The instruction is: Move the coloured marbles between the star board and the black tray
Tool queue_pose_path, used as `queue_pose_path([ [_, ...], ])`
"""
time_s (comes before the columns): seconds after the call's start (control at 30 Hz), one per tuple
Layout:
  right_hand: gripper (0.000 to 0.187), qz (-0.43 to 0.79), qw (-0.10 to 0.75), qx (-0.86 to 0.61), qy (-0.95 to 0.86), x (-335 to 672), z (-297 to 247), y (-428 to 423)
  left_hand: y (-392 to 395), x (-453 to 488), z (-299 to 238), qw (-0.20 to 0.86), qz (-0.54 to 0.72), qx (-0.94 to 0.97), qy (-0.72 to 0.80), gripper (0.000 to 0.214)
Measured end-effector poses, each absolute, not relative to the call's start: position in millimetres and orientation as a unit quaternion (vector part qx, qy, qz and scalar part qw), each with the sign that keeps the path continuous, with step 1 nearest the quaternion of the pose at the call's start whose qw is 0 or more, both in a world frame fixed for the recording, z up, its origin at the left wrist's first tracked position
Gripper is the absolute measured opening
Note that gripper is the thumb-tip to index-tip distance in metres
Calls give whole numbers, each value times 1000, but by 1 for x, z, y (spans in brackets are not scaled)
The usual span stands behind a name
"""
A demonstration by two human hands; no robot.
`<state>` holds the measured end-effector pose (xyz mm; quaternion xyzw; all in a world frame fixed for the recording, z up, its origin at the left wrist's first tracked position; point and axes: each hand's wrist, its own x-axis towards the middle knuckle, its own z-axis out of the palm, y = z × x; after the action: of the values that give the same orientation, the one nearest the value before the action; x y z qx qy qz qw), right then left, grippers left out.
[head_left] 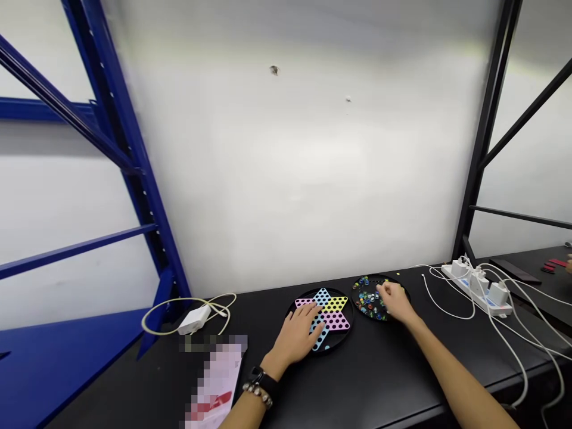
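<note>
A star-shaped Chinese checkers board (337, 320) in pink, yellow and light blue, dotted with dark holes, lies on a round black tray (344, 341). My left hand (295, 336) rests flat over the board's left side, fingers stretched out, and covers part of it. To the right is a second round black tray (379, 277) with many coloured glass marbles (369, 301) spread in it. Over that tray's right half is my right hand (395, 301), its fingers curled together. Whether a marble is between those fingertips is hidden.
Both trays stand on a black table (357, 381) against a white wall. A white power strip (476, 289) with plugs and cables lies at right. At left are a white adapter (195, 319) with a looped cable and a blurred pink item (218, 375). Blue shelving (147, 179) rises there.
</note>
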<state>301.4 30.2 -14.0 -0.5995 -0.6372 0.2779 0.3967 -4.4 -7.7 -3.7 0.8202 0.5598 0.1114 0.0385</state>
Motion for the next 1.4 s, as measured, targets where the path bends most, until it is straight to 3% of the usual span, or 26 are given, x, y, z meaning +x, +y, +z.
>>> queue_pose_path([
  [0.1,27,126,288,-648,-694,287,-24,26,-8,-4,-3,41,109,820,560,51],
  [0.2,17,69,209,-666,-713,278,-27,23,-8,-3,-2,44,106,819,563,52],
  [0.27,15,75,209,-666,-712,276,-26,24,-9,-3,-1,46,105,819,563,52],
  [0.33,20,148,280,-651,-689,279,-22,28,-9,-4,-1,48,106,818,563,51],
  [0.47,32,453,512,-527,-505,292,-9,38,-8,-5,-3,49,110,819,561,51],
  [0.53,31,544,559,-463,-421,297,-8,41,-7,-5,-5,47,112,820,559,51],
  [0.6,31,544,561,-465,-416,297,-11,43,-6,-6,-8,41,116,821,557,51],
  [0.7,38,394,479,-554,-555,289,-21,43,-3,-8,-11,34,120,822,555,52],
  [0.87,28,129,220,-620,-742,266,-19,33,-3,-9,-13,37,117,822,556,52],
  [1.0,28,64,95,-611,-783,255,-5,28,-6,-7,-9,43,116,820,559,52],
  [1.2,33,61,-31,-577,-814,241,15,37,-9,-6,-4,55,111,819,560,52],
  [1.4,56,8,-155,-564,-811,219,24,48,-11,-6,-2,62,112,816,564,52],
])
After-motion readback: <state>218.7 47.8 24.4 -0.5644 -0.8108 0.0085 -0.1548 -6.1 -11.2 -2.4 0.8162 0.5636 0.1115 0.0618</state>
